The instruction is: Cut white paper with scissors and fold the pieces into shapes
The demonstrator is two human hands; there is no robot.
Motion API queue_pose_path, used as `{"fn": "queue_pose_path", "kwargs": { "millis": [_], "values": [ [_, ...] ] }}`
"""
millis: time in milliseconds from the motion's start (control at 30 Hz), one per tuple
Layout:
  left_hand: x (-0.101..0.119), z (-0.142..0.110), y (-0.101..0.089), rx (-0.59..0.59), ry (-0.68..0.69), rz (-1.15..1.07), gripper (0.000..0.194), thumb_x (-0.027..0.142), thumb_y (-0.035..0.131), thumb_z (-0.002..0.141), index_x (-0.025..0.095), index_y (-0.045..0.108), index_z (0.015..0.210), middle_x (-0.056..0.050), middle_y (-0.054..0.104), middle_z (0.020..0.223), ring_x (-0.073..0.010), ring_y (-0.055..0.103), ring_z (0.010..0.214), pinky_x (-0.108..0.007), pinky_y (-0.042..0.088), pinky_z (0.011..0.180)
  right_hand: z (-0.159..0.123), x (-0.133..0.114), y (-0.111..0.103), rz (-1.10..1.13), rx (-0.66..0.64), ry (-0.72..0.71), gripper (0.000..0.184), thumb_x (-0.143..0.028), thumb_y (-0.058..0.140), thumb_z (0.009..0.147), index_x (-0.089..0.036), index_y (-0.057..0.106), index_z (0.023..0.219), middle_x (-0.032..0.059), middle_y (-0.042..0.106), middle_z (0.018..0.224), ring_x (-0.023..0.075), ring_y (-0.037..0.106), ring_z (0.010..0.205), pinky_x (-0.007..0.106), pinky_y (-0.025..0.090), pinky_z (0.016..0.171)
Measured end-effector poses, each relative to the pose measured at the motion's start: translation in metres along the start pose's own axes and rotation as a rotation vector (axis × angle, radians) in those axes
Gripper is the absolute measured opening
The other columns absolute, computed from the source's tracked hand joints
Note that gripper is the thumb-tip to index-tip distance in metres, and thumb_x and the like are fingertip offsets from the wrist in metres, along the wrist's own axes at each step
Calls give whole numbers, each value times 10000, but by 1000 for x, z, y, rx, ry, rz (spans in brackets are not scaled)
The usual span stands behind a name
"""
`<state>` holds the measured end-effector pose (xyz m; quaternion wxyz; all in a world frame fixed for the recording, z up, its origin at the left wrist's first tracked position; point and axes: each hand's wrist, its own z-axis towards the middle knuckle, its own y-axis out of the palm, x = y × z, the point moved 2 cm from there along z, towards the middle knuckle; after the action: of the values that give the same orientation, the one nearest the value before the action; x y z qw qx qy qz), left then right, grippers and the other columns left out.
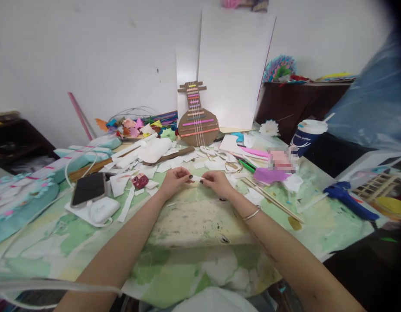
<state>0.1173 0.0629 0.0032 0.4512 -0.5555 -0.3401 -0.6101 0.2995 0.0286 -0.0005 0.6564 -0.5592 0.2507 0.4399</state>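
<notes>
A small strip of white paper (196,178) is stretched between my two hands, just above the stained board (200,221) on the table. My left hand (177,181) pinches one end of it between thumb and finger. At the other end, my right hand (217,183) pinches it the same way; a silver bangle circles that wrist. White paper scraps (216,164) lie spread just beyond my fingers. Behind them a brown cardboard lute (198,128), with white strings and coloured strips, leans upright against white boards.
On the left are a phone (89,189), a white earbud case (104,210) with a cable, and a pale blue paper piece (24,199). To the right lie thin wooden sticks (275,201), a blue glue gun (351,201) and a lidded cup (307,136) with a straw.
</notes>
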Motion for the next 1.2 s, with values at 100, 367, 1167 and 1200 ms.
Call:
{"fn": "queue_pose_path", "kwargs": {
  "millis": [100, 367, 1167, 1200],
  "values": [
    [4, -1, 2, -23, 17, 36, 317, 376, 746, 618, 126, 577, 717, -24, 661, 629, -177, 665, 621, -276, 522, 626, -2, -4, 0, -52, 8, -23, 136, -234, 572, 770, -143, 668, 740, -20, 588, 536, 88, 499, 505, 195, 359, 527],
    [2, 0, 0, -39, -12, 108, 308, 397, 702, 664, 131, 563, 732, -44, 667, 587, -213, 680, 612, -280, 519, 563, -3, -6, -1, -146, 89, -11, 188, -123, 515, 771, -165, 665, 665, -8, 619, 545, 105, 535, 515, 203, 381, 575],
    [4, -3, 10, -119, 138, 538, 236, 336, 536, 761, 173, 667, 653, 20, 553, 419, -129, 507, 414, -208, 374, 483, -3, -18, -1, -353, 51, -53, 190, -90, 512, 760, -156, 686, 716, 23, 649, 620, 126, 541, 603, 211, 352, 610],
    [2, -2, 9, -122, 136, 544, 237, 338, 532, 763, 171, 670, 667, 16, 565, 430, -132, 518, 423, -211, 381, 493, -3, -17, -1, -365, 45, -54, 187, -92, 513, 761, -156, 686, 728, 24, 652, 632, 125, 539, 604, 210, 346, 604]
  ]
}}
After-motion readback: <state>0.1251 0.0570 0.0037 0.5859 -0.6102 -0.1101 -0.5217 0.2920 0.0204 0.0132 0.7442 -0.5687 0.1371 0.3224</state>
